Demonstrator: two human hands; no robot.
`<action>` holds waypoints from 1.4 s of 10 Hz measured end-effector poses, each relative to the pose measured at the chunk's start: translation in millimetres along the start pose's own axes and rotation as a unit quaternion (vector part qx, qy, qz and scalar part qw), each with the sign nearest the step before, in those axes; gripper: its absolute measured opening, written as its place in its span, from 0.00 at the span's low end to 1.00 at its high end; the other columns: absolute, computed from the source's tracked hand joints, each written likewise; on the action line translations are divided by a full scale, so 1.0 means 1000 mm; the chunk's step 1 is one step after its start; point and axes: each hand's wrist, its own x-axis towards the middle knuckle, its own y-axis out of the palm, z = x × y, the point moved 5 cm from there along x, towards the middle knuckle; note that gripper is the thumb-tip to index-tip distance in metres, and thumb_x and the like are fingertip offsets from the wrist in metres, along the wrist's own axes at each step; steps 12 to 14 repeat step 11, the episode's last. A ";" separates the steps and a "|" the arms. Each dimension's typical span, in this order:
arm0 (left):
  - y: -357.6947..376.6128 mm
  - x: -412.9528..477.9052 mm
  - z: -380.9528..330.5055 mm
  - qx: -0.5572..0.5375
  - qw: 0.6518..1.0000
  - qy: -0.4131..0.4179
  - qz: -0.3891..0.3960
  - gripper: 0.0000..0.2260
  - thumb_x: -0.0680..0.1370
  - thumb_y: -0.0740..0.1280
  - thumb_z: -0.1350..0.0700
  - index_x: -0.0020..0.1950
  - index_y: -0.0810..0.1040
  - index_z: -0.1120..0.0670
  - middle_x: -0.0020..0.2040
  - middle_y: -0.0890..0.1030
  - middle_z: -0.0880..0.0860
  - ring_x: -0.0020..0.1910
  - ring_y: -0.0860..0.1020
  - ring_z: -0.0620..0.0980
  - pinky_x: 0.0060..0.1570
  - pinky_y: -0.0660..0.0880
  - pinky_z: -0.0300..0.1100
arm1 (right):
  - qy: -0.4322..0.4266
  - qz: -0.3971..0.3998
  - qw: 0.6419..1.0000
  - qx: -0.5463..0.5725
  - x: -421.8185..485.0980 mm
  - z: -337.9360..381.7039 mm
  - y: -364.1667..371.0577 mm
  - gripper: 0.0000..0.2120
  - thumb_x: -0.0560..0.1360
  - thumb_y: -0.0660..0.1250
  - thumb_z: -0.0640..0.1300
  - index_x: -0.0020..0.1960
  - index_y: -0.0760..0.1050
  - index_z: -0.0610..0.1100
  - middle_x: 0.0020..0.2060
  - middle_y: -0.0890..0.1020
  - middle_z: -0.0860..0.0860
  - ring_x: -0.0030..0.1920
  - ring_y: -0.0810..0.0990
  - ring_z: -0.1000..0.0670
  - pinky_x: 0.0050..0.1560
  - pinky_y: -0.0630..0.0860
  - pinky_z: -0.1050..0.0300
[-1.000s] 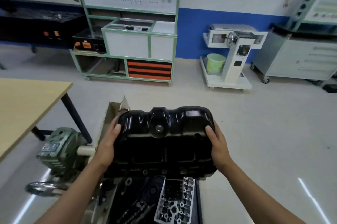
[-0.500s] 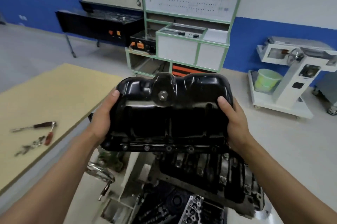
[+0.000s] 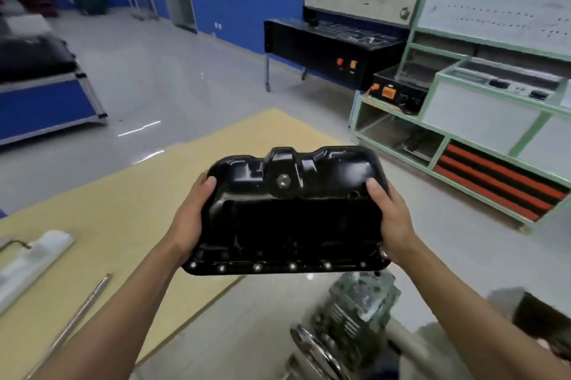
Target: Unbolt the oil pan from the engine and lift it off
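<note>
The black oil pan [image 3: 293, 212] is off the engine and up in the air, bottom side facing me, with a drain plug near its top middle and bolt holes along its near flange. My left hand [image 3: 191, 219] grips its left end and my right hand [image 3: 392, 219] grips its right end, thumbs on the near face. The pan hangs over the corner of a wooden table [image 3: 108, 225]. Only a blurred part of the engine stand's gearbox and handwheel [image 3: 349, 324] shows at the bottom right.
On the table's left lie a white tray-like part [image 3: 34, 259] and a long metal bar [image 3: 80, 314]. A green-framed trainer bench [image 3: 482, 120] stands at the right, a black console [image 3: 330, 46] behind it, and a blue-sided stand [image 3: 46, 101] at the far left.
Both hands have carried the oil pan up off the engine and swung it left over the wooden table. The engine has dropped out of view to the bottom right.
</note>
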 end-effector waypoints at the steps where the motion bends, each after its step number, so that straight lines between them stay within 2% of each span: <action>1: -0.058 0.048 0.015 0.007 0.999 -0.015 -0.034 0.35 0.69 0.69 0.26 0.69 0.79 0.46 0.65 0.82 0.54 0.65 0.80 0.56 0.67 0.73 0.56 | 0.035 0.026 0.999 0.005 0.057 -0.051 0.053 0.27 0.70 0.73 0.65 0.64 0.79 0.53 0.59 0.84 0.48 0.60 0.83 0.46 0.55 0.81 0.52; 2: -0.099 0.087 0.042 0.009 0.997 -0.047 -0.052 0.33 0.70 0.68 0.27 0.67 0.80 0.48 0.62 0.84 0.54 0.62 0.82 0.54 0.61 0.75 0.53 | 0.072 0.051 0.996 0.005 0.101 -0.102 0.089 0.28 0.72 0.72 0.65 0.66 0.77 0.50 0.60 0.83 0.46 0.61 0.82 0.44 0.62 0.78 0.43; 3: -0.132 0.121 0.074 0.005 0.995 -0.069 -0.076 0.26 0.79 0.62 0.34 0.68 0.79 0.50 0.61 0.84 0.54 0.60 0.83 0.54 0.56 0.77 0.50 | 0.105 0.062 0.993 -0.005 0.137 -0.144 0.117 0.28 0.72 0.71 0.65 0.66 0.77 0.51 0.60 0.83 0.48 0.60 0.82 0.45 0.62 0.78 0.42; 4: -0.157 0.146 0.105 -0.003 0.992 -0.087 -0.089 0.24 0.82 0.59 0.36 0.69 0.78 0.50 0.63 0.83 0.55 0.62 0.82 0.56 0.60 0.76 0.53 | 0.124 0.070 0.990 -0.006 0.161 -0.182 0.135 0.25 0.74 0.70 0.62 0.66 0.78 0.51 0.60 0.83 0.48 0.60 0.82 0.45 0.60 0.78 0.47; 5: -0.176 0.163 0.129 -0.013 0.989 -0.108 -0.100 0.25 0.81 0.61 0.36 0.69 0.78 0.51 0.62 0.83 0.57 0.61 0.82 0.57 0.60 0.77 0.53 | 0.148 0.076 0.986 -0.015 0.175 -0.213 0.147 0.25 0.72 0.71 0.65 0.64 0.79 0.54 0.59 0.84 0.50 0.59 0.83 0.47 0.57 0.79 0.50; 6: -0.188 0.175 0.148 -0.019 0.989 -0.116 -0.092 0.30 0.76 0.65 0.33 0.70 0.78 0.51 0.64 0.82 0.58 0.63 0.81 0.58 0.68 0.73 0.58 | 0.155 0.075 0.985 -0.021 0.181 -0.235 0.152 0.27 0.70 0.71 0.68 0.64 0.79 0.55 0.59 0.84 0.50 0.59 0.83 0.48 0.53 0.80 0.57; 7: -0.188 0.182 0.156 -0.014 0.991 -0.116 -0.062 0.35 0.71 0.68 0.29 0.71 0.76 0.49 0.66 0.81 0.57 0.66 0.79 0.59 0.71 0.70 0.62 | 0.165 0.072 0.983 -0.025 0.183 -0.249 0.153 0.26 0.71 0.71 0.68 0.64 0.79 0.56 0.59 0.84 0.51 0.60 0.83 0.49 0.52 0.81 0.59; 8: -0.189 0.186 0.163 -0.007 0.992 -0.107 -0.063 0.34 0.70 0.69 0.27 0.69 0.77 0.46 0.65 0.82 0.56 0.65 0.80 0.57 0.70 0.70 0.62 | 0.177 0.068 0.982 -0.027 0.182 -0.260 0.152 0.24 0.72 0.70 0.65 0.64 0.79 0.56 0.59 0.84 0.50 0.60 0.83 0.49 0.52 0.81 0.59; 9: -0.192 0.189 0.164 0.006 0.993 -0.098 -0.062 0.28 0.74 0.66 0.31 0.70 0.76 0.45 0.66 0.81 0.55 0.66 0.79 0.57 0.70 0.70 0.62 | 0.172 0.063 0.983 -0.029 0.182 -0.267 0.152 0.26 0.73 0.69 0.65 0.66 0.78 0.53 0.60 0.83 0.50 0.60 0.83 0.49 0.52 0.81 0.58; 10: -0.192 0.189 0.160 0.028 0.993 -0.090 -0.068 0.27 0.75 0.64 0.31 0.69 0.77 0.43 0.66 0.81 0.52 0.67 0.79 0.55 0.70 0.70 0.60 | 0.168 0.060 0.983 -0.047 0.186 -0.267 0.154 0.27 0.74 0.66 0.65 0.67 0.77 0.51 0.60 0.83 0.50 0.60 0.82 0.49 0.57 0.79 0.55; 11: -0.192 0.185 0.151 0.093 0.987 -0.094 -0.095 0.24 0.74 0.63 0.28 0.65 0.78 0.37 0.64 0.82 0.45 0.67 0.78 0.50 0.66 0.73 0.48 | 0.169 0.075 0.980 -0.078 0.185 -0.258 0.154 0.25 0.77 0.65 0.63 0.69 0.76 0.51 0.62 0.82 0.51 0.62 0.81 0.50 0.63 0.76 0.51; 14: -0.192 0.185 0.151 0.093 0.987 -0.094 -0.095 0.24 0.74 0.63 0.28 0.65 0.78 0.37 0.64 0.82 0.45 0.67 0.78 0.50 0.66 0.73 0.48 | 0.169 0.075 0.980 -0.078 0.185 -0.258 0.154 0.25 0.77 0.65 0.63 0.69 0.76 0.51 0.62 0.82 0.51 0.62 0.81 0.50 0.63 0.76 0.51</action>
